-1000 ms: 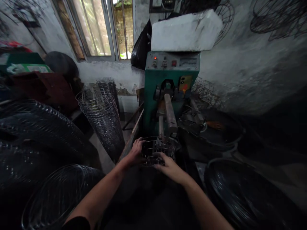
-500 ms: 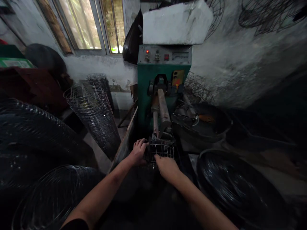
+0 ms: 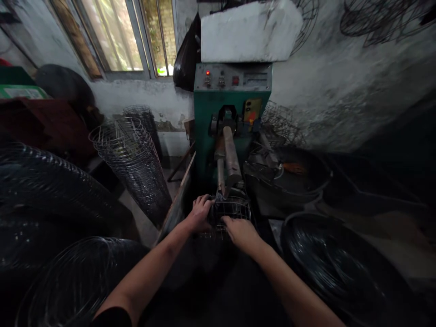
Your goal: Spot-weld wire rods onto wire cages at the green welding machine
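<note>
A bare left hand (image 3: 200,214) and bare right hand (image 3: 241,232), slightly apart, clamp the left and near sides of a dark metal-wire cage (image 3: 235,210), apparently rounded in this gloom, near the green box-shaped metal machine (image 3: 204,104).

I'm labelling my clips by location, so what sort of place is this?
Probably a small metal workshop dealing in wire: there's a green machine with a lit red lamp, a tall stack of round wire frames to its left, and a black coil, seemingly wire, at right.
</note>
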Demonstrator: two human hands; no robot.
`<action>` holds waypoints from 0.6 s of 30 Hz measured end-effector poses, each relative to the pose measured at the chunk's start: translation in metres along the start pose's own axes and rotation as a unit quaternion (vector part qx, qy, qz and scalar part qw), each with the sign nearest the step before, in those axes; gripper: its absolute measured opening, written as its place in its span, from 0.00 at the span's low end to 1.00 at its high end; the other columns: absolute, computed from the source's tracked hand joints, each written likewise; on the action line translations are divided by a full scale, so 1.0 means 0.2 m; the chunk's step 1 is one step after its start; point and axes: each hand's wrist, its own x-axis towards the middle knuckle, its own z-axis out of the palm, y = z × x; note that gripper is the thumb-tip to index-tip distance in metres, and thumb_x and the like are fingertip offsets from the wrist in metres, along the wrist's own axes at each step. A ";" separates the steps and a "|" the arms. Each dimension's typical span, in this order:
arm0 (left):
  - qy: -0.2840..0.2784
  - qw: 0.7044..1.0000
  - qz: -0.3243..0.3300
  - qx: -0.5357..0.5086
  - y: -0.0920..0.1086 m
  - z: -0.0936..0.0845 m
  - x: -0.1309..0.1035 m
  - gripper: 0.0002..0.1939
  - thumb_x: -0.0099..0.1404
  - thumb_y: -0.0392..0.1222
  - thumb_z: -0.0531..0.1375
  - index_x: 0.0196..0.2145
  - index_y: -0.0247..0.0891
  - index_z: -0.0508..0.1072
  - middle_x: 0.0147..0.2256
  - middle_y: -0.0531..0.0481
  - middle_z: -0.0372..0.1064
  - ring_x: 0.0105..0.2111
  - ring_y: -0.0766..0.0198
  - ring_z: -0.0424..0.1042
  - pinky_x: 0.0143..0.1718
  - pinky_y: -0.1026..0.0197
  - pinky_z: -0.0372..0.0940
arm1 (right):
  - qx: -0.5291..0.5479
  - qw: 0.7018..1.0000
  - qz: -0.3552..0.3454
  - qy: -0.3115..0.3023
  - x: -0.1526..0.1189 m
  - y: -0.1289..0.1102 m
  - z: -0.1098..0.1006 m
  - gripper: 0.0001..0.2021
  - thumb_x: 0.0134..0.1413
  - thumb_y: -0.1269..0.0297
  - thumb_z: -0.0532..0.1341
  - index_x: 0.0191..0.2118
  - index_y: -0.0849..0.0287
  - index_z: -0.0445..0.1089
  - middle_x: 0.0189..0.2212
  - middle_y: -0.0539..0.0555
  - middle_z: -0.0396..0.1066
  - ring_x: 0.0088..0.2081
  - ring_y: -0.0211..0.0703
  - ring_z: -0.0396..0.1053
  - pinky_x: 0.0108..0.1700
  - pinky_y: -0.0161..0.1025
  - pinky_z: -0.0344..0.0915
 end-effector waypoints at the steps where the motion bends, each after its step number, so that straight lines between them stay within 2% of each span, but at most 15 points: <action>1: 0.003 1.000 0.000 -0.001 0.00 0.00 0.01 0.53 0.35 0.54 0.74 0.58 0.37 0.62 0.59 0.32 0.56 0.59 0.36 0.55 0.55 0.36 0.57 | 0.008 1.000 0.000 0.001 0.01 0.01 0.00 0.15 0.64 0.70 0.51 0.53 0.62 0.67 0.41 0.63 0.78 0.42 0.51 0.76 0.40 0.38 0.67; 10: 0.036 0.999 0.007 -0.015 -0.01 0.03 0.07 0.53 0.34 0.56 0.74 0.56 0.38 0.63 0.58 0.32 0.58 0.58 0.35 0.57 0.54 0.35 0.58 | 0.012 1.000 -0.008 0.011 0.03 0.06 -0.03 0.16 0.65 0.70 0.49 0.54 0.62 0.66 0.41 0.62 0.77 0.42 0.54 0.76 0.41 0.42 0.67; 13: 0.053 0.998 0.011 -0.012 -0.02 0.04 0.07 0.53 0.33 0.57 0.74 0.56 0.36 0.64 0.57 0.32 0.60 0.57 0.36 0.58 0.54 0.36 0.59 | 0.018 1.000 -0.006 0.008 0.03 0.06 -0.05 0.16 0.64 0.71 0.50 0.54 0.63 0.66 0.40 0.63 0.77 0.42 0.55 0.76 0.41 0.42 0.66; 18: 0.093 0.995 0.031 -0.010 0.01 0.01 0.06 0.48 0.38 0.60 0.72 0.55 0.39 0.65 0.56 0.36 0.61 0.55 0.41 0.61 0.53 0.40 0.60 | 0.042 0.999 -0.005 0.025 0.01 0.06 -0.07 0.15 0.64 0.69 0.51 0.53 0.59 0.67 0.42 0.59 0.77 0.42 0.51 0.76 0.40 0.39 0.65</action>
